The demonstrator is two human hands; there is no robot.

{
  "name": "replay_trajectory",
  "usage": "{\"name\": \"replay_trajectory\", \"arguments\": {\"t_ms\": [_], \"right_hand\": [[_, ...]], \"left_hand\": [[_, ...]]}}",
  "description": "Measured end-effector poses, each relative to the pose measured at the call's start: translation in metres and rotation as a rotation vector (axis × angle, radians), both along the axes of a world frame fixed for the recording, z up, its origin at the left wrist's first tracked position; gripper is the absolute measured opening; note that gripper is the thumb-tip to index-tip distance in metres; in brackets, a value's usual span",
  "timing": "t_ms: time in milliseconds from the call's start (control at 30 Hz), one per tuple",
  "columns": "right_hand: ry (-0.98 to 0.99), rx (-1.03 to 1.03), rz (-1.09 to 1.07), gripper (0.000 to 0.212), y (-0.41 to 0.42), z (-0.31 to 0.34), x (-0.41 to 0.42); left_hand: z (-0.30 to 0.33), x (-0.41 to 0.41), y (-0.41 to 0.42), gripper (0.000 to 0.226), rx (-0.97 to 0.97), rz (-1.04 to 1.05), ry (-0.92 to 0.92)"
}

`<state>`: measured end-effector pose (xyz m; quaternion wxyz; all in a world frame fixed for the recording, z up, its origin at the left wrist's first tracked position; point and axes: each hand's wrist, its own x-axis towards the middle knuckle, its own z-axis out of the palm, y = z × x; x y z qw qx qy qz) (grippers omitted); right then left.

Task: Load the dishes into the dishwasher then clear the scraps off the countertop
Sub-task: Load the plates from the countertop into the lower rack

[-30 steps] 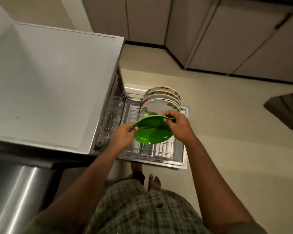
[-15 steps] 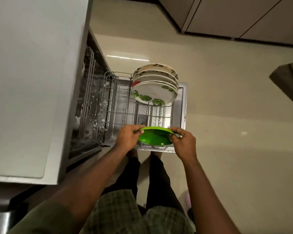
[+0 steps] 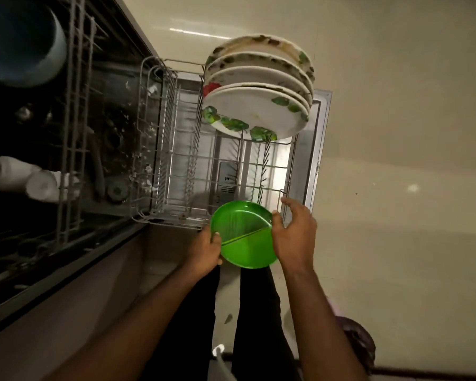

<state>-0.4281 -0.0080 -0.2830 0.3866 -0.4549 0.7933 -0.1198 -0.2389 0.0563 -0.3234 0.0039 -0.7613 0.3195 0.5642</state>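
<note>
green plastic, a divided plate (image 3: 245, 235), sits between our two hands just above the near edge of the pulled-out lower rack (image 3: 176, 149), and that is the thing the next move turns on. our left hand (image 3: 206, 250) grips the plate's left rim, thumb curled over the top edge; our right hand (image 3: 294, 232) holds the right rim with the thumb pressed on the edge, while its fingers (image 3: 287, 202) spread loosely open past the plate toward the rack's near right corner. the plate lies tilted, face up toward us, its dividing ridge running from lower left to upper right, so it is not yet standing on edge. the free slots lie straight ahead of the fingers, away from us: rows of bare wire prongs between the plate and the stack of white leaf-patterned plates (image 3: 256, 111) standing on edge at the far right of the rack. we judge the plate must be tipped upright, parallel to those white plates, and lowered between prongs in the nearer rows. both hands are equally near; the right one seems better placed to guide it, being on the side of the plate rows. the upper rack (image 3: 72, 133) at left carries a blue bowl (image 3: 22, 39) and white cups (image 3: 41, 185), well apart from this move.
</note>
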Motion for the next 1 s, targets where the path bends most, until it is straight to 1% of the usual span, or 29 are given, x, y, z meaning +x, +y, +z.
{"name": "replay_trajectory", "arguments": {"t_ms": [33,67,100,133,167,200,233,267,367,500,567,633,733,867,933,1000], "right_hand": [[0.068,0.09,0.02,0.045,0.001,-0.011,-0.008],[0.1,0.222,0.04,0.051,0.004,-0.023,-0.014],[0.077,0.374,0.035,0.057,0.006,-0.034,-0.02],[0.005,0.505,-0.004,0.056,0.008,-0.042,-0.023],[-0.105,0.579,-0.099,0.049,0.008,-0.05,-0.023],[-0.227,0.612,-0.233,0.037,0.01,-0.057,-0.022],[-0.318,0.613,-0.347,0.029,0.012,-0.064,-0.02],[-0.355,0.593,-0.405,0.031,0.013,-0.071,-0.018],[-0.357,0.556,-0.455,0.043,0.017,-0.097,-0.015],[-0.372,0.526,-0.536,0.038,0.008,-0.119,-0.012],[-0.343,0.514,-0.542,0.037,0.002,-0.128,-0.015],[-0.302,0.5,-0.515,0.039,-0.003,-0.136,-0.019],[-0.322,0.473,-0.558,0.037,-0.01,-0.145,-0.022],[-0.349,0.433,-0.624,0.036,-0.019,-0.153,-0.02],[-0.327,0.428,-0.61,0.034,-0.021,-0.156,-0.02],[-0.292,0.417,-0.586,0.03,-0.025,-0.157,-0.02]], "left_hand": [[-0.013,0.0,0.002,0.022,0.027,0.079,0.016],[-0.024,0.0,0.001,0.022,0.046,0.134,0.04],[-0.034,0.002,-0.002,0.021,0.065,0.171,0.069],[-0.039,0.003,-0.007,0.021,0.083,0.198,0.099],[-0.048,0.004,-0.013,0.024,0.091,0.21,0.117],[-0.058,0.005,-0.019,0.027,0.093,0.205,0.127],[-0.068,0.006,-0.025,0.029,0.096,0.193,0.135],[-0.078,0.007,-0.029,0.031,0.098,0.178,0.142],[-0.103,0.008,-0.04,0.03,0.138,0.209,0.143],[-0.122,0.002,-0.052,0.03,0.182,0.321,0.103],[-0.13,-0.003,-0.053,0.032,0.201,0.358,0.103],[-0.135,-0.007,-0.053,0.038,0.205,0.391,0.123],[-0.14,-0.014,-0.057,0.047,0.181,0.497,0.144],[-0.144,-0.018,-0.063,0.045,0.119,0.655,0.103],[-0.144,-0.02,-0.065,0.042,0.119,0.692,0.107],[-0.144,-0.021,-0.067,0.037,0.107,0.686,0.097]]}}
